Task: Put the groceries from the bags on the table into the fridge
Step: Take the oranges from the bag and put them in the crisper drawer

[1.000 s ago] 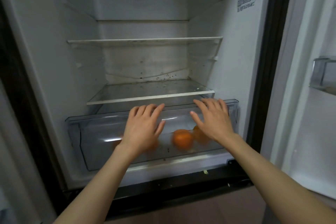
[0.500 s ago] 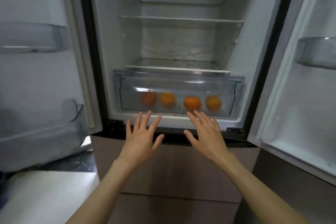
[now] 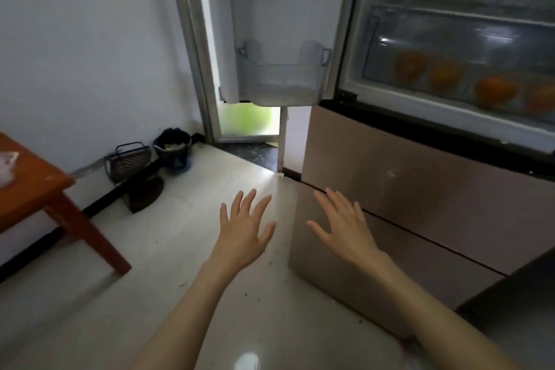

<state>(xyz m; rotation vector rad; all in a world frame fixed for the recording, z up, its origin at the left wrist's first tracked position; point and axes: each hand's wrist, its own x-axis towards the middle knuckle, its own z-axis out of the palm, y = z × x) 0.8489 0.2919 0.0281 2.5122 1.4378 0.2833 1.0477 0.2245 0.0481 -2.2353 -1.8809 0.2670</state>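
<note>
I have both hands out in front of me, empty: my left hand [image 3: 244, 233] and my right hand [image 3: 345, 227] are released, fingers spread and straight, palms down, hovering over the pale floor [image 3: 168, 255] and the fridge's [image 3: 390, 189] lower brown drawer fronts. Four oranges [image 3: 495, 90] sit in a row inside the clear crisper drawer [image 3: 450, 36], which is pushed in. The left door [image 3: 270, 24] stands open. A corner of the red-brown bench [image 3: 33, 186] shows at far left.
</note>
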